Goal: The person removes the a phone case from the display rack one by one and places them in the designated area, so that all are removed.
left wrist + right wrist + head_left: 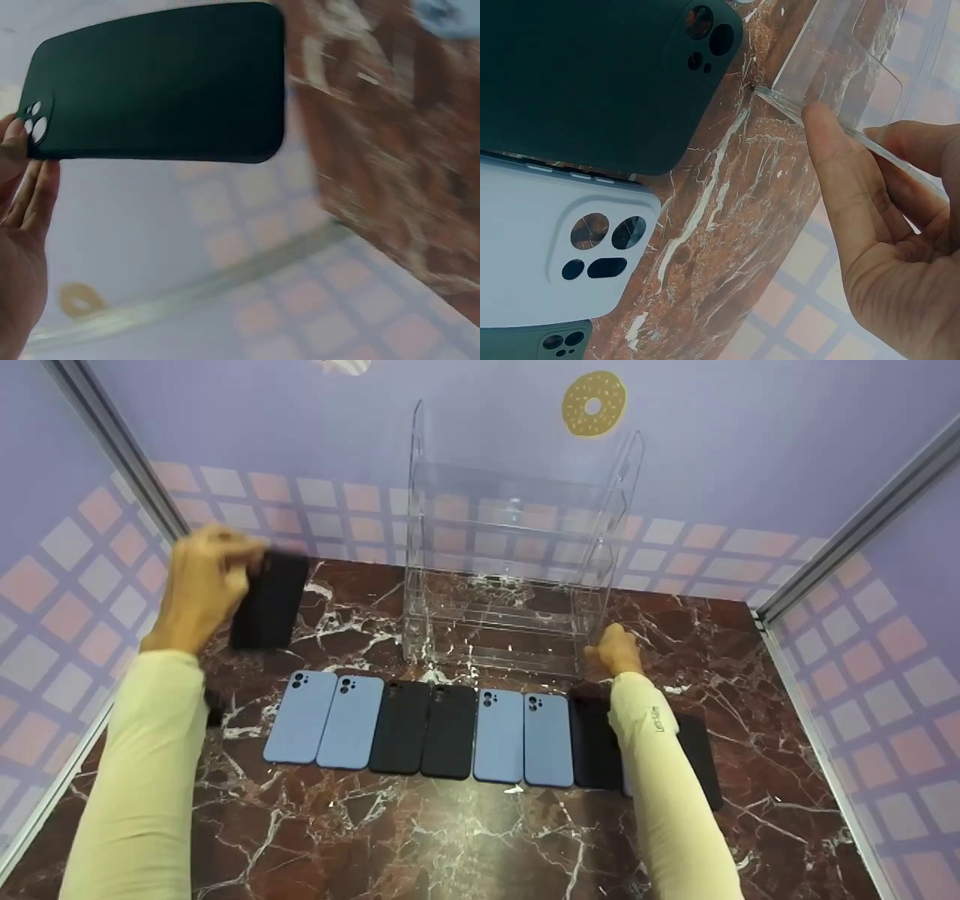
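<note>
At the left, my left hand (pixel 202 585) pinches a dark phone case (pixel 271 600) by its camera-cutout end and holds it off the table. In the left wrist view the case (pixel 157 82) looks dark green, with thumb and fingers at its cutouts. My right hand (pixel 616 650) pinches the lower right side panel of a clear tiered rack (pixel 525 660); the right wrist view shows thumb and fingers on either side of the panel edge (pixel 780 103). Blue phone cases (pixel 301 718) and dark phone cases (pixel 448 733) lie in a row before the rack, some partly hidden by my right sleeve.
The marbled dark red table (pixel 360 832) is bounded by a lilac back wall (pixel 300 420) with pink and white squares and similar side walls. A small dark object (pixel 214 709) shows beside my left sleeve; its kind is unclear.
</note>
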The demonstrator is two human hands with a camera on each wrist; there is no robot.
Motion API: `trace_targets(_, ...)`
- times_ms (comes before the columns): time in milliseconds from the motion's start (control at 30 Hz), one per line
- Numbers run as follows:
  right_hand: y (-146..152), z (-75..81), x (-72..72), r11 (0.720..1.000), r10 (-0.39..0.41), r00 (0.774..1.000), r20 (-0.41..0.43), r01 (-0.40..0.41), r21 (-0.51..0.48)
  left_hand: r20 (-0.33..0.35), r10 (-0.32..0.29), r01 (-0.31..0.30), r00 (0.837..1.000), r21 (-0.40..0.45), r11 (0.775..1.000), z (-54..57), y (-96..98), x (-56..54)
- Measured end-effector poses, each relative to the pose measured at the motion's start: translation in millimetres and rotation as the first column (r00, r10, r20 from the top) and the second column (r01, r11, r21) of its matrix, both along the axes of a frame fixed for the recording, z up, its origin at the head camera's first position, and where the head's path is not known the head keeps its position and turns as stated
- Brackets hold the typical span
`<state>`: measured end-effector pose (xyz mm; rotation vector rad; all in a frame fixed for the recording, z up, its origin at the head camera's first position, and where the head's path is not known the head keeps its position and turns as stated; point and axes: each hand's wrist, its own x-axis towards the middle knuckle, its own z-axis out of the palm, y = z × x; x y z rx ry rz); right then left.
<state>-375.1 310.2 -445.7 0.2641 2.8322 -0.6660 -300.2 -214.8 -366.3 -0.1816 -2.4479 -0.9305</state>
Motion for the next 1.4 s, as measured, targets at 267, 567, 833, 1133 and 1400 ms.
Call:
trace_targets(267, 6, -8.2, -11.9, 1.0, -0.018, 0.999, 0.035, 0.018, -0.01, 0.373, -0.029, 0.039, 0.927, -0.019, 0.999, -59.7, -43.6, 17.9)
trace_targets(567, 4, -5.4, -9.7, 1.0, -0.019, 0.999, 0.026, 0.019, -0.005, 0.445, 0.02, 0.031, 0.895, -0.107, 0.994, -109.4, -67.7, 21.2)
trace_targets(833, -2, 1.4, 0.2, 1.0, -0.01, 1.0, 0.002, 0.01, 0.012, 0.519, 0.025, 0.029, 0.854, -0.096, 0.995, -133.3, -70.3, 16.8)
trace_targets(1133, -2, -0.6, 1.3, 1.0, -0.024, 0.999, -0.029, 0.024, 0.015, 0.542, 0.028, 0.026, 0.84, -0.092, 0.995, -140.4, -69.4, 16.3)
trace_targets(1400, -3, -2.0, 1.0, 0.999, -0.034, 0.999, -0.034, 0.035, 0.016, 0.509, 0.029, 0.017, 0.86, -0.086, 0.996, -150.3, -63.9, 19.6)
